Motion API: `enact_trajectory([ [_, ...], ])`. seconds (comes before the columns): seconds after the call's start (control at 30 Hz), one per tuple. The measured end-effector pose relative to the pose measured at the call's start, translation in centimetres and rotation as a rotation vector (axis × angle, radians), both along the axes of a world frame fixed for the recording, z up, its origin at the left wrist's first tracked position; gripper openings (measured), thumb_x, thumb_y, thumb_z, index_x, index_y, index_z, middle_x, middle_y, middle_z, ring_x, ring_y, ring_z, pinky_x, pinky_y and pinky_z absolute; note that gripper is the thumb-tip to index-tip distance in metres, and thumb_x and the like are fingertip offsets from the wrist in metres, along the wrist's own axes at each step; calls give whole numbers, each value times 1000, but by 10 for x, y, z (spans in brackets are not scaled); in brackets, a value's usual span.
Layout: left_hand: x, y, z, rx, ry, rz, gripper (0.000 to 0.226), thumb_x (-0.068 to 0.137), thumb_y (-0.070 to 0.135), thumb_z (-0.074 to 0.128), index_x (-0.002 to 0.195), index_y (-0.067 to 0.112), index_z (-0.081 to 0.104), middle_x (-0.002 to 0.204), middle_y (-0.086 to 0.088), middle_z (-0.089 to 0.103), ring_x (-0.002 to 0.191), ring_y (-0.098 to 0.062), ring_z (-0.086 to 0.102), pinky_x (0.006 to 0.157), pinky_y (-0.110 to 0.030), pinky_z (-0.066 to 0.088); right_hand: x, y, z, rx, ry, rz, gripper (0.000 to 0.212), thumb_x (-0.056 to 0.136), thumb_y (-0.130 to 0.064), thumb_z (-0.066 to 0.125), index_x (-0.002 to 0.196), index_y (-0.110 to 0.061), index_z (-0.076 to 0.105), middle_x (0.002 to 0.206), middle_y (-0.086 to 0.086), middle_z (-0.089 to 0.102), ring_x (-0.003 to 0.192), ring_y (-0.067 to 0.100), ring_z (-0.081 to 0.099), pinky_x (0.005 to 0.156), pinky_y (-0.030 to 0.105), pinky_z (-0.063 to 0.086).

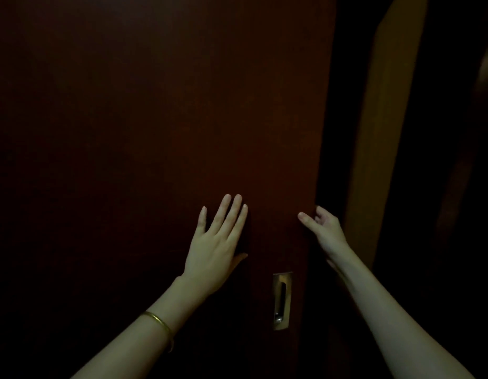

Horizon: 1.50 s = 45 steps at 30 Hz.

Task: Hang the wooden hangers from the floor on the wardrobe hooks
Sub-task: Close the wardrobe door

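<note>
Room: very dim, almost everything reads as dark red-brown wood; detail is poor away from my hands.
Wardrobe door: the wardrobe door [155, 119] fills most of the view, a flat sliding panel by the look of its recessed metal pull [282, 300] set low near the right edge.
Gap: a black opening [333, 132] runs down beside the door's right edge, with a lighter wooden frame post [385, 132] beyond it.
Left hand: my left hand [214, 244] lies flat on the panel, fingers straight and spread, palm pressing, holding nothing.
Right hand: my right hand [323, 228] sits at the door's right edge, thumb on the front face, fingers curled round the edge into the gap, so it grips the edge.
Bangle: a thin gold bangle [159, 324] on my left wrist, clear of the door.
Hangers: no wooden hangers in view; floor not visible either, so I cannot tell where they lie.
Hooks: not visible; presumably inside, behind the panel.
Step, as I judge it: sliding the door to open the wardrobe.
How to do it well: pull with the right hand along the track, let the flat left palm steady and push evenly, keep fingers out of the gap's pinch line, open wide enough to reach in.
</note>
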State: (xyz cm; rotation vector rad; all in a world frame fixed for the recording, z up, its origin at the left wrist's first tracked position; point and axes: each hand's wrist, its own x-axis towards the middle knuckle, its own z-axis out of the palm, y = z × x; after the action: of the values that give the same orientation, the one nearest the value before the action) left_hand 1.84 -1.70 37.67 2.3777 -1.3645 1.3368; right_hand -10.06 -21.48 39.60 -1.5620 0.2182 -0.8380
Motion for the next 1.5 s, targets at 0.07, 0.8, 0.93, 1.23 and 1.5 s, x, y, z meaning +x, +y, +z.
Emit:
enact_trajectory([
  [0.07, -3, -12, 2, 25, -21, -14, 100, 68, 55, 64, 143, 13, 12, 152, -9, 13, 142, -21, -5, 114, -47, -5, -5, -8, -1, 8, -3, -43, 27, 89, -16, 57, 116, -13, 55, 114, 9, 63, 102, 22, 63, 82, 29, 55],
  [0.8, -61, -136, 13, 107, -88, -117, 101, 69, 60, 64, 142, 11, 13, 152, -7, 6, 143, -22, 0, 112, -45, -11, -56, -85, -10, -195, 32, -564, 52, 95, -19, 47, 143, -16, 30, 149, 5, 33, 135, 17, 34, 113, 32, 28],
  [0.93, -68, -146, 16, 148, -65, -94, 96, 82, 55, 51, 141, 9, -9, 150, -10, -19, 138, -23, -21, 109, -47, -22, -49, -54, -19, -777, 138, -659, 65, 97, -17, 39, 142, -21, -8, 150, -11, -13, 141, 4, -8, 113, 12, -1],
  [1.23, -88, -145, 33, 214, 34, -236, 76, 94, 41, 37, 142, 10, -12, 148, -7, -25, 132, -21, -31, 107, -43, -17, -52, -59, -4, -631, 321, -606, 69, 98, -35, 34, 146, -15, -11, 154, 1, -23, 142, 14, -18, 117, 32, -4],
  [1.5, -83, -50, 11, -95, 374, -278, 71, 90, 41, 47, 146, 23, 7, 155, 4, -3, 139, -11, -16, 111, -37, -10, -74, -58, -20, -659, 379, -696, 69, 94, -19, 47, 148, -10, 4, 158, 5, -3, 146, 20, -1, 117, 31, 6],
])
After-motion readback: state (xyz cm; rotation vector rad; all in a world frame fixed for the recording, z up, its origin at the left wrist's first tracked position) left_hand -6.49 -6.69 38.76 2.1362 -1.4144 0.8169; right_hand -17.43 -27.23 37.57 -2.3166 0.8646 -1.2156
